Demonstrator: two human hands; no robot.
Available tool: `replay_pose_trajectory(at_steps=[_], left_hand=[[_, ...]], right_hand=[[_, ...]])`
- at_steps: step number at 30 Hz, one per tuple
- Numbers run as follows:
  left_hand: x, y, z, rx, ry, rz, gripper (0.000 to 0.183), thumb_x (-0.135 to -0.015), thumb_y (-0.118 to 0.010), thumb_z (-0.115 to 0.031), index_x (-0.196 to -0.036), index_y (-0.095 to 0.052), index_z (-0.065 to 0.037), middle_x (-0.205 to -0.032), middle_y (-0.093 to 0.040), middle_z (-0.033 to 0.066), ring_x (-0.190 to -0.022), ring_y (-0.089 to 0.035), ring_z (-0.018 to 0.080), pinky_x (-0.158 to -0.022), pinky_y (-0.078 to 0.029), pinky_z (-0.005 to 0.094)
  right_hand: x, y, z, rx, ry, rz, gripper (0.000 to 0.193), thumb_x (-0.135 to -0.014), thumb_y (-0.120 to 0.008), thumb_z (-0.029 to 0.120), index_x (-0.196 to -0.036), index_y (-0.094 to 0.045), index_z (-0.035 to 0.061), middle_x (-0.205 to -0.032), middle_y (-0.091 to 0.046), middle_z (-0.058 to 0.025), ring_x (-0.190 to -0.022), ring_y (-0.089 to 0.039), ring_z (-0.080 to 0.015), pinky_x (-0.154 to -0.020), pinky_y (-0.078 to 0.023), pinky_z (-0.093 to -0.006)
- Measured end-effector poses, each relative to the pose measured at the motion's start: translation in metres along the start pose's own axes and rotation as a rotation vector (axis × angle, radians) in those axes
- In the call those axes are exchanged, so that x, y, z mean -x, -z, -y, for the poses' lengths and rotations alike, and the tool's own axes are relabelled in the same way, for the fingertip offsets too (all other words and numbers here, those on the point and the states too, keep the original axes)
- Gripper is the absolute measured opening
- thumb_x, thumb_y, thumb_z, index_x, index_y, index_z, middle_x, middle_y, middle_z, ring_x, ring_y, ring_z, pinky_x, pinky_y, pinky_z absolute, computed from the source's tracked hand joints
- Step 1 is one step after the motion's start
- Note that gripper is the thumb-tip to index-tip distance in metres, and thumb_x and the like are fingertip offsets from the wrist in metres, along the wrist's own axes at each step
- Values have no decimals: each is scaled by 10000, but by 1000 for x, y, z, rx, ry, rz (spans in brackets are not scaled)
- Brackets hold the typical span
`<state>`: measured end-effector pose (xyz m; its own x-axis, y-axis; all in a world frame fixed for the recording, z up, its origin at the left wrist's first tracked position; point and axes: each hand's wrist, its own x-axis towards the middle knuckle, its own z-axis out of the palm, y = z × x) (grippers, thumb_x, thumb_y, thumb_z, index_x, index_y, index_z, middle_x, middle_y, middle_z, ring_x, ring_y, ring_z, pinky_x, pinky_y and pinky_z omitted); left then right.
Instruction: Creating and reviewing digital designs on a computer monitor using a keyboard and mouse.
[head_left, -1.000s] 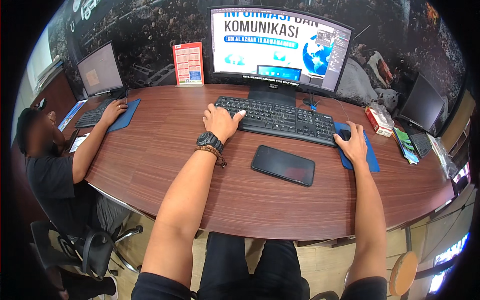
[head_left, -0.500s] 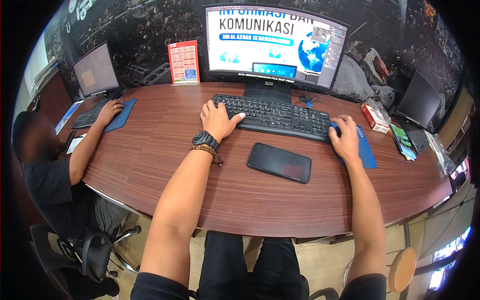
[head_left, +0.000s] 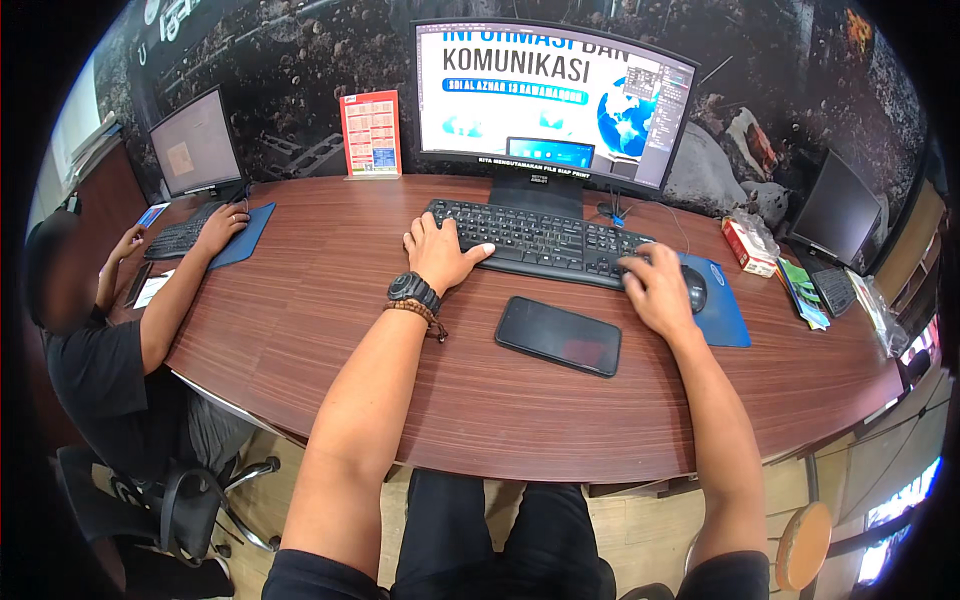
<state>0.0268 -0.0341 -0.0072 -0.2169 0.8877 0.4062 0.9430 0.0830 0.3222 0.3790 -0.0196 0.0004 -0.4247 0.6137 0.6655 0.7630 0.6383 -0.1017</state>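
My left hand (head_left: 443,254) rests at the left end of a black keyboard (head_left: 545,236), fingers stretched over the keys and thumb out to the side. At the keyboard's right end, my right hand (head_left: 658,288) hovers or touches near the number keys, its fingers apart and slightly blurred. It holds nothing. Just right of it, a black mouse (head_left: 695,289) lies free on a blue mouse pad (head_left: 728,318). Between my forearms lies a dark-screened phone (head_left: 558,336). Behind the keyboard stands a curved monitor (head_left: 500,110) showing a graphic layout with a blue globe.
On the left, a seated person (head_left: 105,350) has one hand by another keyboard (head_left: 178,240) and holds a small card or leaflet (head_left: 152,215). A red calendar (head_left: 372,135) stands near the wall. Rightward are a red-and-white box (head_left: 748,246) and a dark monitor (head_left: 838,207).
My right hand has left the mouse and moved left to the keyboard's right end. My left hand stays put. The neighbour's other hand has come into sight with a card or leaflet.
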Motion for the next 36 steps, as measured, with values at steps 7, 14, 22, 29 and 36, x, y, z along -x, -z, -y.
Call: replay_pose_trajectory(at_steps=[7, 14, 22, 29, 36], left_hand=[[-6, 0, -20, -10, 22, 164, 760, -850, -543, -741, -1394, -570, -212, -1555, -263, 294, -1457, -201, 459, -1092, -152, 734], [-8, -1, -25, -47, 44, 193, 784, -857, -495, -763, -1417, -543, -217, -1569, -215, 303, -1470, -142, 466, -1108, -111, 719], [-11, 3, 1, 17, 200, -32, 944, -839, -630, -689, -1242, -531, 159, -1331, -457, 302, -1233, -463, 462, -1010, -439, 509], [-8, 3, -1, -18, 174, -7, 923, -851, -611, -693, -1142, -604, 183, -1318, -466, 308, -1205, -487, 453, -992, -459, 498], [-8, 4, 0, -10, 181, 4, 918, -842, -618, -696, -1151, -610, 168, -1313, -474, 280, -1210, -477, 434, -1013, -433, 504]], right_hand=[[22, 12, -62, -22, -473, -109, 295, -836, -682, 263, -1070, -720, 87, -1174, -599, -164, -1133, -575, -358, -958, -478, -437], [26, 9, -71, -19, -465, -82, 322, -821, -690, 248, -1091, -718, 75, -1187, -599, -189, -1117, -588, -367, -971, -477, -438], [24, 8, -70, -22, -452, -82, 316, -819, -687, 222, -1092, -721, 67, -1170, -601, -207, -1109, -588, -371, -975, -476, -436], [25, 9, -69, -10, -466, -73, 318, -818, -680, 230, -1090, -723, 70, -1181, -595, -215, -1114, -588, -378, -974, -477, -438], [24, 9, -68, -22, -461, -76, 319, -813, -679, 229, -1085, -727, 69, -1181, -596, -220, -1110, -589, -380, -976, -477, -435]])
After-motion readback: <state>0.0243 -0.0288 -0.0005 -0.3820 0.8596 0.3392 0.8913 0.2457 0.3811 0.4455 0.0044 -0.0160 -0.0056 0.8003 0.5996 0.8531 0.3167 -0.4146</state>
